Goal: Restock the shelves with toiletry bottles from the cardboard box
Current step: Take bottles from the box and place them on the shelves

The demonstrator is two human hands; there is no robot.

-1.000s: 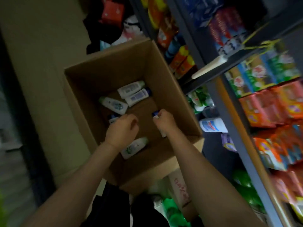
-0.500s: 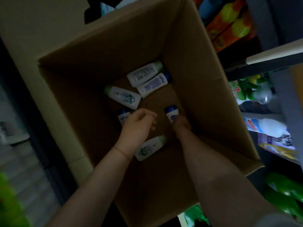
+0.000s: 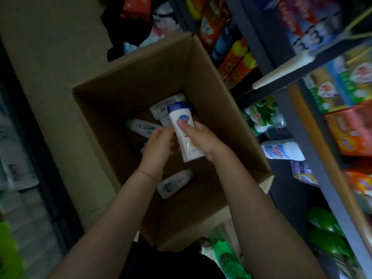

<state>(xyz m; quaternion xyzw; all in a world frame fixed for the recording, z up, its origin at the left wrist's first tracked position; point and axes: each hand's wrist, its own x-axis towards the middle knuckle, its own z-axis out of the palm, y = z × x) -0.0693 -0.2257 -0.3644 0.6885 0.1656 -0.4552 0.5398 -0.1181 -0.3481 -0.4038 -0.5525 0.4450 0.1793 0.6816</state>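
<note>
Above the cardboard box [image 3: 203, 81]: my right hand [image 3: 199, 137] grip closed round a white bottle [image 3: 184, 133], blue cap pointing away. Left hand [image 3: 159, 147] beside it, fingertips touching the bottle's edge; its grip I cannot tell. More bottles [image 3: 175, 183] lie on the box floor.

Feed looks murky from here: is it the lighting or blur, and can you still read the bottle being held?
Head view: dim overall, shelves smeared by motion blur at right, wide-angle bending at edges; the blue-capped bottle in the right hand is clear in outline, its label unreadable.
</note>
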